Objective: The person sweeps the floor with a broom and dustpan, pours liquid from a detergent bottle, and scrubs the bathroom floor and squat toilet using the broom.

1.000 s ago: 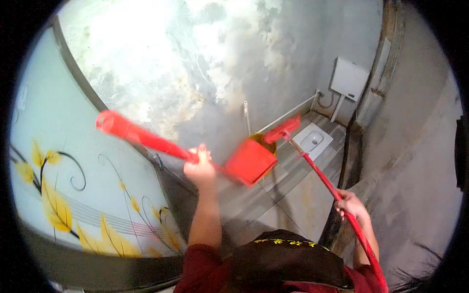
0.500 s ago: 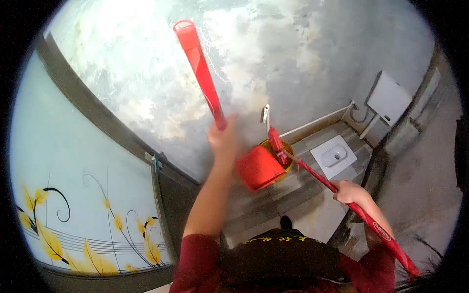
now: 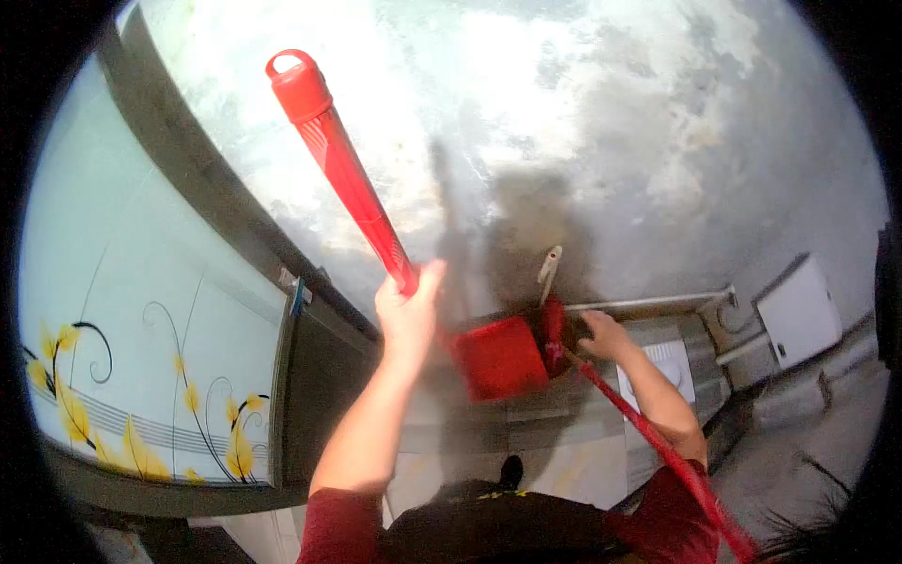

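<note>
Red dustpan (image 3: 503,359), loop-ended handle (image 3: 346,179) | left hand (image 3: 406,315) clamped round it; right hand (image 3: 611,338) fingers apart near red broom (image 3: 648,430) | broom head (image 3: 554,320) blurred

A mottled white-and-grey wall (image 3: 620,103) rises above a washroom floor (image 3: 564,461), where 1 white squat toilet (image 3: 678,361) sits partly hidden. Nearby, at right, is 1 white cistern (image 3: 799,312); a pale pipe (image 3: 672,302) runs low along the wall. At left stands a dark-framed frosted glass panel (image 3: 155,282), decorated with yellow leaves (image 3: 72,414).

Red dustpan (image 3: 501,359), slanting red broom (image 3: 646,429) alongside
</note>
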The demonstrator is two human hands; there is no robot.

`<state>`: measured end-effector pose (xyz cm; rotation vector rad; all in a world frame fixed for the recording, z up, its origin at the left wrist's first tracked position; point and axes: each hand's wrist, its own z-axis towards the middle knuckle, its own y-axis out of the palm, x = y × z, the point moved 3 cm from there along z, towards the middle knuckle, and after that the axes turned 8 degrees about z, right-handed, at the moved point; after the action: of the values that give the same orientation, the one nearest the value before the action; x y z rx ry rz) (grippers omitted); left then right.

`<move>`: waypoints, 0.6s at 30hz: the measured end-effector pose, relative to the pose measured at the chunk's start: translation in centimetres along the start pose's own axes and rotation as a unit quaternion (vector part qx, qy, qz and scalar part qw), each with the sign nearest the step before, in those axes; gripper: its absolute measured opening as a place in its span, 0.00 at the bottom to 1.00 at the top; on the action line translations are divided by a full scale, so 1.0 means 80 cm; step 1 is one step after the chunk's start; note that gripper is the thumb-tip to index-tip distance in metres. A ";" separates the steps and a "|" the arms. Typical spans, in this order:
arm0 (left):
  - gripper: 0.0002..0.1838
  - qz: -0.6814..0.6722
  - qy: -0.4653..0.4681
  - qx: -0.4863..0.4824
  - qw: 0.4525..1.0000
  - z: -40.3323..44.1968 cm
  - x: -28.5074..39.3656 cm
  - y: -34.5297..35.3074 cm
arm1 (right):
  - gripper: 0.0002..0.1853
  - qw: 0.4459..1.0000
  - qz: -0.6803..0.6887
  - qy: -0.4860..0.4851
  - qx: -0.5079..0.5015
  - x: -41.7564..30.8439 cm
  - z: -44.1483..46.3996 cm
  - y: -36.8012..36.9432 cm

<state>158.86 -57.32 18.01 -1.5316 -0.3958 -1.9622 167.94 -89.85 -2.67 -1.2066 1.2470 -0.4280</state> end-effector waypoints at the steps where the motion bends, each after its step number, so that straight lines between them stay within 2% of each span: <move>1: 0.12 0.000 0.005 -0.014 1.000 0.001 0.001 -0.005 | 0.33 0.992 -0.104 -0.074 0.015 -0.015 0.023 0.006; 2: 0.12 -0.001 0.009 -0.027 1.000 0.003 -0.003 -0.008 | 0.34 0.967 -0.206 -0.149 0.030 -0.022 0.045 0.015; 4: 0.13 0.032 0.019 0.005 0.999 0.008 -0.007 -0.018 | 0.32 0.944 -0.254 -0.206 0.048 -0.021 0.093 0.037; 6: 0.13 0.016 -0.015 -0.001 1.000 0.005 -0.002 -0.025 | 0.30 0.915 -0.299 -0.263 0.060 -0.021 0.130 0.050; 7: 0.13 0.022 -0.031 0.017 0.999 0.009 -0.007 -0.022 | 0.30 0.910 -0.321 -0.256 0.061 -0.019 0.152 0.051; 12: 0.14 -0.023 0.006 0.005 1.000 0.015 -0.012 -0.026 | 0.28 0.889 -0.368 -0.265 0.060 0.003 0.220 0.076; 14: 0.14 -0.013 -0.005 -0.001 1.000 0.019 -0.013 -0.028 | 0.28 0.879 -0.434 -0.193 -0.037 0.015 0.232 0.083; 15: 0.13 -0.006 -0.010 0.000 1.000 0.023 -0.011 -0.024 | 0.28 0.880 -0.432 -0.193 -0.043 0.053 0.246 0.104; 16: 0.13 -0.001 -0.010 0.000 1.000 0.026 -0.011 -0.024 | 0.26 0.933 -0.293 -0.203 0.047 0.119 0.269 0.138; 18: 0.13 0.000 -0.005 -0.002 1.000 0.028 -0.014 -0.024 | 0.24 0.958 -0.144 -0.204 0.139 0.135 0.257 0.131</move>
<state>159.53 -54.27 17.83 -1.5439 -0.3960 -1.9568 186.12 -85.20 -19.92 -1.1631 0.6353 -0.5180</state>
